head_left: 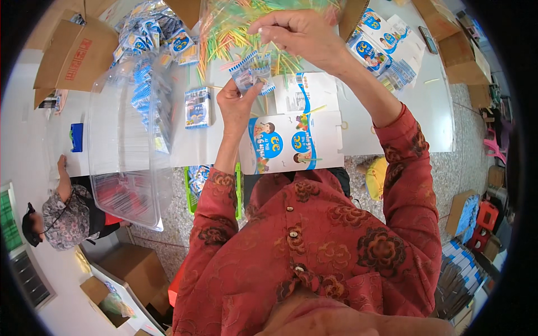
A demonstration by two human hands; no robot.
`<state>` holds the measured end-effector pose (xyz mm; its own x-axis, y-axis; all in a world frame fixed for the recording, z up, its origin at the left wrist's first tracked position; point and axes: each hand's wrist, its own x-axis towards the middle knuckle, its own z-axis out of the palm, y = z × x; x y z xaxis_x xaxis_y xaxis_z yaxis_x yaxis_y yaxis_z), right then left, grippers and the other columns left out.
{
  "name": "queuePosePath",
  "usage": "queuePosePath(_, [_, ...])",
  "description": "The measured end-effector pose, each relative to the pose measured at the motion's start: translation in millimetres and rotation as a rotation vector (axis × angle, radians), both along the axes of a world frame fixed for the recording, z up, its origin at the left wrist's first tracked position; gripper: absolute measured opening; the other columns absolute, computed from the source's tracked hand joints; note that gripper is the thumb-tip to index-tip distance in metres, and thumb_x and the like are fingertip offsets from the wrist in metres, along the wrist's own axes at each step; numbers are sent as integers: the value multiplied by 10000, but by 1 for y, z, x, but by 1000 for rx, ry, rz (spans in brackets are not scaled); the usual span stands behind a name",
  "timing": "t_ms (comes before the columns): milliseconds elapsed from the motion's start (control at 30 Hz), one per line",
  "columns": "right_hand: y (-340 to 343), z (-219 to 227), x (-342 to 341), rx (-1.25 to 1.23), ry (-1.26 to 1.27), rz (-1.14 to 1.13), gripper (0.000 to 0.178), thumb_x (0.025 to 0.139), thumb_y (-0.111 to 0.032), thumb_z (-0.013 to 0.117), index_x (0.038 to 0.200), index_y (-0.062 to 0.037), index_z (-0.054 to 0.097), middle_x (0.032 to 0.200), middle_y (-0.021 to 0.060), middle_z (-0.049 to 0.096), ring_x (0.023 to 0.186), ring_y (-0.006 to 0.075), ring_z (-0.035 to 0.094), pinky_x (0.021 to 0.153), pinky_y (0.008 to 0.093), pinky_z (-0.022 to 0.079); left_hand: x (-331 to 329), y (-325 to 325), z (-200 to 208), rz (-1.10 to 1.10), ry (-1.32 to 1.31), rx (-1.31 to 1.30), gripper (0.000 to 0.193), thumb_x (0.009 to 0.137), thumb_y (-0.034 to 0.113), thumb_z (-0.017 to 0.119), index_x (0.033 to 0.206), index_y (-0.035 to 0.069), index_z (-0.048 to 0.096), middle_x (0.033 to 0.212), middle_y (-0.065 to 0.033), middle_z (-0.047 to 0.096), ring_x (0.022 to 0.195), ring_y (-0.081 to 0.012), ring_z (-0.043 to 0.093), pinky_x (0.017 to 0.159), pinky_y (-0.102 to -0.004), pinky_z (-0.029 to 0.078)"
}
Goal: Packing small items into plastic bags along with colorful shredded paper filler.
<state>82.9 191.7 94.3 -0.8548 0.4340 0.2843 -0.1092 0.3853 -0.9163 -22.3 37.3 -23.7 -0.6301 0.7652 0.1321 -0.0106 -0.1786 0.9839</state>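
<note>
In my left hand [236, 106] I pinch a small printed packet [246, 74] with blue striped edges, held upright over the table. My right hand [308, 42] is raised beyond it to the right, thumb and fingers pressed together; what they hold, if anything, is too small to tell. Behind both hands lies a heap of thin coloured straws [224, 40] in and around a clear plastic bag. A flat white and blue printed carton sheet [328, 134] lies in front of me, with a few loose straws on it. To the left of my left hand, another packet [198, 107] rests on the table.
Clear plastic trays [124, 193] stand at the left table edge. Beyond them are piled packets [147, 36] and a cardboard box [75, 59]. Printed cartons [381, 42] and a phone [427, 40] lie at the right. Another person [67, 215] is at the far left.
</note>
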Motion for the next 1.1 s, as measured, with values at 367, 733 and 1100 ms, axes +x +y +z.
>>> queuePosePath(367, [-2,-20,-9,233,45,-106,262,839,-120,569,1095,-83,608,851,6,649,657,89,567,618,237,459,-10,-16,10,82,-38,50,224,742,-18,679,962,-14,634,885,-51,661,768,-74,592,709,-221,474])
queuePosePath(733, [26,-110,-2,1211,-422,186,318,736,8,542,1048,-48,566,1115,86,544,976,239,558,759,341,511,-20,-46,20,147,-46,60,229,748,-40,660,974,-19,628,920,-61,655,807,-101,607,740,-238,480])
queuePosePath(1100, [19,-133,-31,1251,-402,188,131,692,9,571,824,14,568,820,127,590,829,281,598,682,352,514,-17,-47,10,131,-8,52,239,750,-34,665,985,-21,630,905,-52,654,797,-84,592,722,-225,477])
